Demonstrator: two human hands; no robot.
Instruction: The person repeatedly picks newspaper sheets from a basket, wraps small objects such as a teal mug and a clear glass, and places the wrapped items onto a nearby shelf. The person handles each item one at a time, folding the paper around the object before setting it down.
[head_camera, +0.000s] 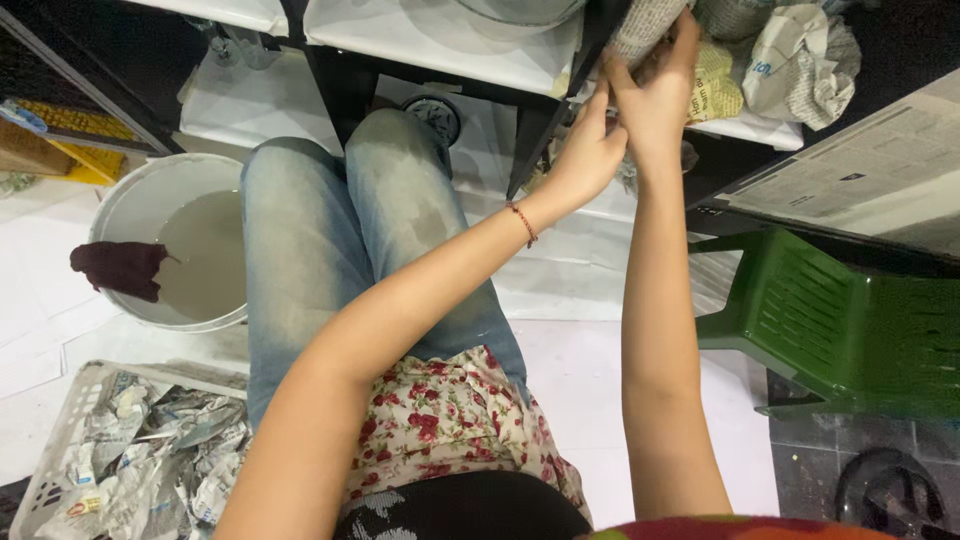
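Observation:
Both my arms reach forward to the top of the view. My right hand (660, 85) grips a bundle of crumpled newspaper (645, 25) at the edge of a white-topped table (420, 40). My left hand (590, 150), with a red thread band at the wrist, sits just below and beside it, fingers pinched together against the right hand's fingers; what it pinches is hidden. I am seated, with blue jeans and a floral top in view.
A white bucket (135, 205) of murky water with a dark red cloth (120, 268) over its rim stands at left. A white basket (60, 440) of torn newspaper is at lower left. A green plastic stool (840, 320) stands at right. More crumpled newspaper (800, 60) lies on the table.

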